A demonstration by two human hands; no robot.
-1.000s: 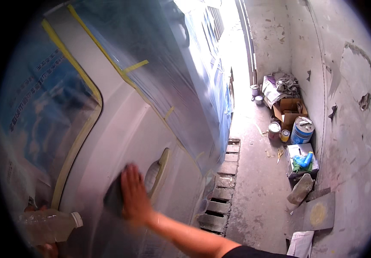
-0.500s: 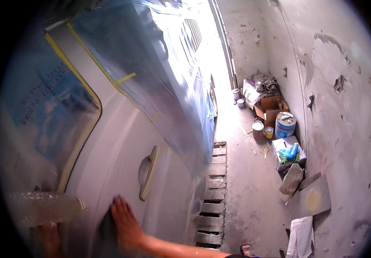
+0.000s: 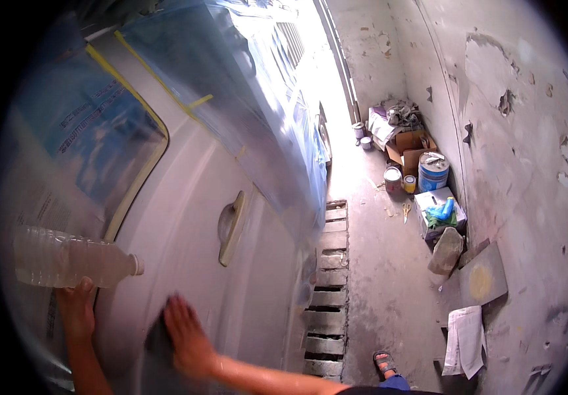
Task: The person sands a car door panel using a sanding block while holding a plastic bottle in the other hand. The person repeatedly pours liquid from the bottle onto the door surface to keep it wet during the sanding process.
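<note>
My left hand (image 3: pixel 78 309) is closed around the underside of a clear plastic bottle (image 3: pixel 77 260), which lies on its side in the air, its pale neck toward the right. The bottle is in front of the masked window of a whitish vehicle door (image 3: pixel 165 243). Lower down on that door, my right hand (image 3: pixel 188 336) presses with its fingers together. A dark edge shows past those fingertips; what lies under the palm is hidden. A dark patch (image 3: pixel 157 352) spreads left of this hand. The door handle (image 3: pixel 233 229) stands above and to the right.
Masking film (image 3: pixel 258 138) with yellow tape covers the vehicle's far part. A slotted drain grate (image 3: pixel 327 296) runs along the floor. By the peeling wall (image 3: pixel 521 171) stand a blue-banded pail (image 3: pixel 433 174), cans, boxes and boards. Scissors (image 3: pixel 406 212) lie on the floor.
The bottle and my left hand have come higher into view, and more of my left forearm shows. My right hand stays on the door, slightly lower relative to the handle. The view has shifted.
</note>
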